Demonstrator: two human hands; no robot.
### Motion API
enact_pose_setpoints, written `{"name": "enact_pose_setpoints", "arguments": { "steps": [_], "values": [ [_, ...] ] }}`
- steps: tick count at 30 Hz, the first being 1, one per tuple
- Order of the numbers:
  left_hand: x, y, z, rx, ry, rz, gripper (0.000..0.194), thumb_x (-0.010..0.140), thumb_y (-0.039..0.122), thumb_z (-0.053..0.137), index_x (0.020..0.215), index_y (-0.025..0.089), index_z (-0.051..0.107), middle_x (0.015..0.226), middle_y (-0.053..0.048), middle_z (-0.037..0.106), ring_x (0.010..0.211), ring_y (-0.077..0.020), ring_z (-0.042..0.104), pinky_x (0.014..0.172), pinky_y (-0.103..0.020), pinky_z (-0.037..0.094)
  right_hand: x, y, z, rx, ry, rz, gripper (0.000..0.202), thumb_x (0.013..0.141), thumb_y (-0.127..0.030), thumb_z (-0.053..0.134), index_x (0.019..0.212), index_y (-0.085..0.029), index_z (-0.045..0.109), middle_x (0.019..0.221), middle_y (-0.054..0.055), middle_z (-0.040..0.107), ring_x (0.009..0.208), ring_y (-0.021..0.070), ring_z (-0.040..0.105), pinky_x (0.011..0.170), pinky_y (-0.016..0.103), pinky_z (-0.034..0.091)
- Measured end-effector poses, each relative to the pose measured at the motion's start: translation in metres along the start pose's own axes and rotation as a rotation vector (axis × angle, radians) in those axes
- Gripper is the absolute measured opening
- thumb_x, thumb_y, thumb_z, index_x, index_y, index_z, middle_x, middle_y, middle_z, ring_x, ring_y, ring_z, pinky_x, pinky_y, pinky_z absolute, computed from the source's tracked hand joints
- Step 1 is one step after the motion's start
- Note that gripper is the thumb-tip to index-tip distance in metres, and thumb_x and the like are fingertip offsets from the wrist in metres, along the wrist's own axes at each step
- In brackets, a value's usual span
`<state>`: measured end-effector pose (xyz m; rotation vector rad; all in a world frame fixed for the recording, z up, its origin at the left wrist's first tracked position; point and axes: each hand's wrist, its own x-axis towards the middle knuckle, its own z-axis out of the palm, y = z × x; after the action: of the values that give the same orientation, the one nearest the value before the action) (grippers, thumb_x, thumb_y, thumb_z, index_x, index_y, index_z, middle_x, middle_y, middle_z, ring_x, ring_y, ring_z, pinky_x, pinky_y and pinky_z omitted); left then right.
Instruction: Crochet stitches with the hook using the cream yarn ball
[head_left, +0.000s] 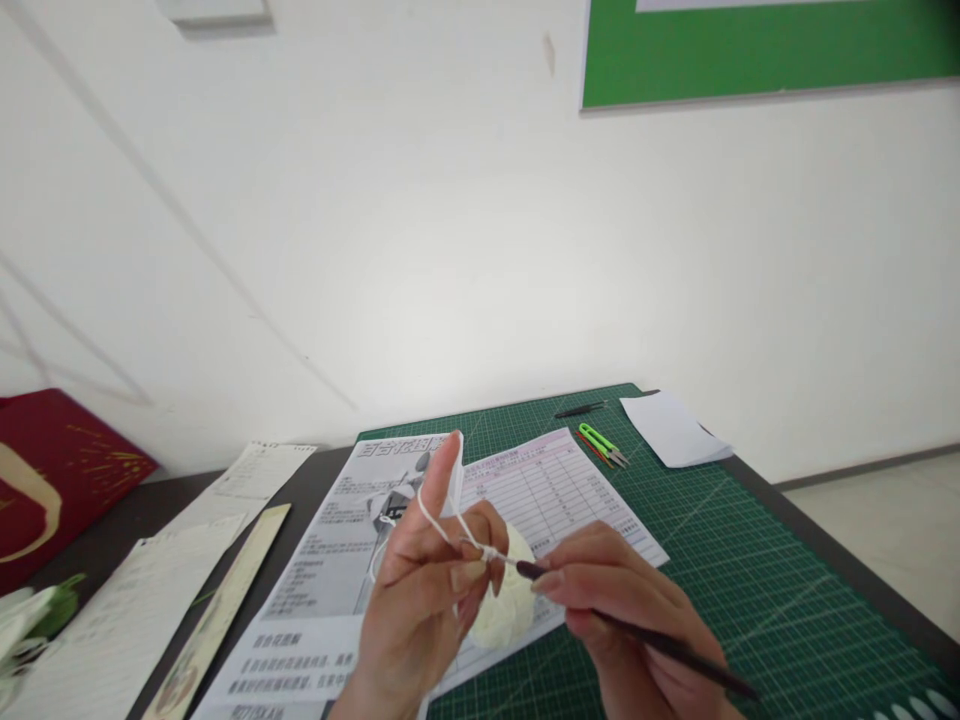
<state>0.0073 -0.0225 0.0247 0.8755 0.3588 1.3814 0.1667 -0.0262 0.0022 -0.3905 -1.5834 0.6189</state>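
My left hand (pixel 420 590) pinches a small knotted bit of white yarn (pixel 489 552) between thumb and fingers. Its index finger points up, with a strand looped around it. In my right hand (pixel 622 600) is a crochet hook (pixel 667 645) with a dark handle, held like a pen. The hook's thin metal tip meets the yarn at my left fingertips; whether a loop sits on it is too small to tell. Behind and below the hands lies a ball of cream yarn (pixel 506 610), partly covered by my left fingers.
Printed sheets (pixel 315 560) and a form (pixel 555 480) lie on a green cutting mat (pixel 720 560). Green thread snips (pixel 600 445), dark tweezers (pixel 581 410) and white paper (pixel 671 430) are farther back. Leftward are a ruler-like strip (pixel 217 615), handwritten papers (pixel 165 570) and a red bag (pixel 67 470).
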Motion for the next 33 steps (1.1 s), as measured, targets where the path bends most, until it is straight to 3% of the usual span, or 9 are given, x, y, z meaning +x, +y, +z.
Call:
{"name": "enact_pose_setpoints", "arguments": {
  "steps": [4, 15, 20, 25, 30, 33],
  "values": [
    [0.001, -0.001, -0.003, -0.005, -0.025, 0.040, 0.064, 0.076, 0.009, 0.056, 0.136, 0.030, 0.049, 0.044, 0.002, 0.040, 0.061, -0.0159, 0.040, 0.053, -0.024, 0.031, -0.002, 0.004, -0.002, 0.119, 0.096, 0.077, 0.019, 0.092, -0.018, 0.051, 0.104, -0.021, 0.065, 0.084, 0.006, 0.067, 0.077, 0.0182, 0.062, 0.064, 0.030, 0.051],
    [0.004, -0.002, -0.002, -0.053, -0.037, 0.005, 0.059, 0.072, 0.007, 0.051, 0.128, 0.023, 0.058, 0.039, 0.004, 0.026, 0.056, -0.0146, 0.033, 0.052, -0.024, 0.029, 0.002, 0.009, -0.004, 0.443, 0.181, 0.255, 0.016, 0.091, -0.022, 0.053, 0.094, -0.022, 0.069, 0.079, 0.003, 0.064, 0.074, 0.0154, 0.060, 0.067, 0.029, 0.049],
    [0.002, -0.001, 0.000, 0.082, 0.046, 0.043, 0.054, 0.072, 0.010, 0.059, 0.123, 0.026, 0.063, 0.042, 0.003, 0.036, 0.058, -0.0146, 0.038, 0.052, -0.024, 0.030, 0.006, 0.012, 0.000, 0.695, 0.313, 0.519, 0.012, 0.086, -0.027, 0.063, 0.083, -0.019, 0.072, 0.066, 0.000, 0.067, 0.060, 0.0108, 0.064, 0.060, 0.021, 0.052],
    [-0.001, -0.004, 0.003, 0.279, 0.105, 0.179, 0.054, 0.076, 0.015, 0.066, 0.124, 0.038, 0.060, 0.048, 0.003, 0.043, 0.060, -0.0144, 0.043, 0.051, -0.023, 0.034, 0.011, 0.017, 0.004, 0.928, 0.328, 0.809, 0.013, 0.079, -0.027, 0.071, 0.080, -0.014, 0.073, 0.058, 0.001, 0.070, 0.049, 0.0091, 0.065, 0.051, 0.016, 0.054],
    [0.001, -0.019, 0.001, 0.317, 0.058, 0.277, 0.049, 0.080, 0.013, 0.064, 0.123, 0.037, 0.061, 0.053, 0.003, 0.044, 0.060, -0.0126, 0.046, 0.044, -0.017, 0.040, 0.011, 0.019, 0.010, 1.013, 0.325, 0.886, 0.013, 0.076, -0.024, 0.074, 0.083, -0.012, 0.074, 0.061, 0.003, 0.073, 0.049, 0.0085, 0.066, 0.051, 0.014, 0.055],
    [0.000, -0.028, -0.003, 0.328, 0.104, 0.286, 0.048, 0.082, 0.012, 0.062, 0.122, 0.037, 0.061, 0.062, 0.003, 0.052, 0.059, -0.0097, 0.048, 0.045, -0.014, 0.043, 0.010, 0.020, 0.012, 1.000, 0.348, 0.884, 0.014, 0.075, -0.024, 0.075, 0.084, -0.013, 0.075, 0.062, 0.004, 0.074, 0.050, 0.0088, 0.066, 0.052, 0.015, 0.056]
  ]
}}
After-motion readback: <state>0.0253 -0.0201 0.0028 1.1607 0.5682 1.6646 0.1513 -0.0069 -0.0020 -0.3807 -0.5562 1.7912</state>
